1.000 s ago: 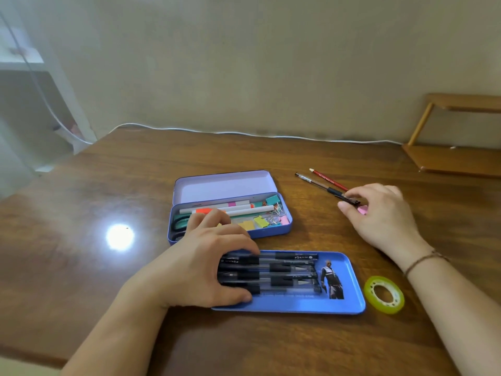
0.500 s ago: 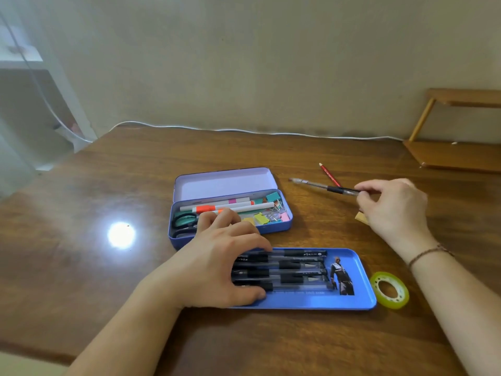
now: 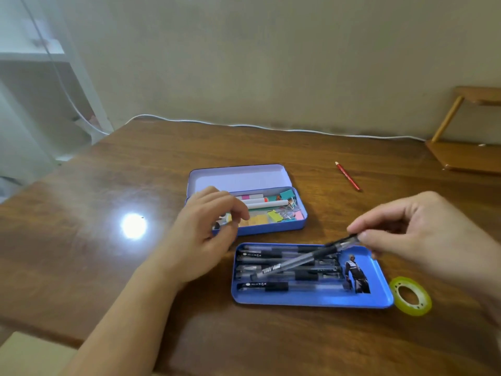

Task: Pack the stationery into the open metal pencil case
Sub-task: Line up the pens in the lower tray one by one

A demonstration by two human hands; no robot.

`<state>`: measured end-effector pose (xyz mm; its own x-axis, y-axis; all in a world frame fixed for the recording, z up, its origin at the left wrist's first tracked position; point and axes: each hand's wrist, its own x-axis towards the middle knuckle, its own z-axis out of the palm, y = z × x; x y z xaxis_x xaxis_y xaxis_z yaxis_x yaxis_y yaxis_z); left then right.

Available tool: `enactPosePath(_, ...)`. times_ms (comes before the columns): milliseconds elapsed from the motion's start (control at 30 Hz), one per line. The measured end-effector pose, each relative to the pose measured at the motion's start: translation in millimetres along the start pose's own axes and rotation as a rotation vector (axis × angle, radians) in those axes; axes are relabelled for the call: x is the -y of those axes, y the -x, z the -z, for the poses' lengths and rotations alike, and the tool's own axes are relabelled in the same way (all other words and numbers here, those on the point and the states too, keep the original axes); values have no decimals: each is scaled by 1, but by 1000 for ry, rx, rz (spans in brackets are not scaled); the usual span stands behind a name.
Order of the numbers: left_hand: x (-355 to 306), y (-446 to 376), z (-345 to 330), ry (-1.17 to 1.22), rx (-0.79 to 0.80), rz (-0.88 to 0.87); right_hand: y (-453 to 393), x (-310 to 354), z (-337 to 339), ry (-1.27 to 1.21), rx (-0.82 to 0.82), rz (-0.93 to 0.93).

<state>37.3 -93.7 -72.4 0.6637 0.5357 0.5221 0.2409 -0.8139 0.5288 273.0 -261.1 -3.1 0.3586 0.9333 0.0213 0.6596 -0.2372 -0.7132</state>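
I see the case [image 3: 379, 278], a shallow blue tin, lying open on the table [image 3: 81, 253] with several black pens [image 3: 271, 286] in rows along its floor and a printed figure at its right end. My right hand [image 3: 423, 234] pinches one more pen [image 3: 303, 260] by its end, slanted low over the case and crossing the rows. Just behind the case sits a purple tin [image 3: 238, 179] with its lid up, holding markers, binder clips and sticky tabs. My left hand [image 3: 206, 234] hangs over that tin's left end, fingers loosely curled around nothing that I can make out.

Half a second ago the left hand was pressed flat on the pens in the case and the right held its pen well behind the case; now the left has lifted off and the pen has come over the tray.

A red pencil [image 3: 347, 176] lies behind the case to the right, and a tape roll [image 3: 412, 295] rests just beside the case's right end. The left hand covers part of the purple tin.
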Motion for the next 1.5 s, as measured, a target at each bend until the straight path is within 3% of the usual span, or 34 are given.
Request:
enactPosePath(167,-4,3,1,-86,369,-99,1,1,-1,67,14,-32)
enactPosePath(267,-5,4,1,-104,438,-102,-2,-6,9,35,-88,-50)
enactPosePath(567,-7,5,-2,-170,417,-109,-14,-34,30,-91,-242,-81)
enactPosePath(933,-10,3,-10,-88,406,-144,-19,-46,36,-115,-292,-41)
enactPosePath(1100,-12,5,-6,-50,504,-135,-18,-50,40,-120,-289,-27)
enactPosePath(1300,-9,4,-8,-93,504,-110,-14,-46,44,-219,-175,15)
enactPosePath(1433,-7,4,-9,-95,459,-97,-3,-32,45,-211,57,0)
enactPosePath(1500,-6,4,-11,-101,443,-91,-2,-25,41,-186,85,1)
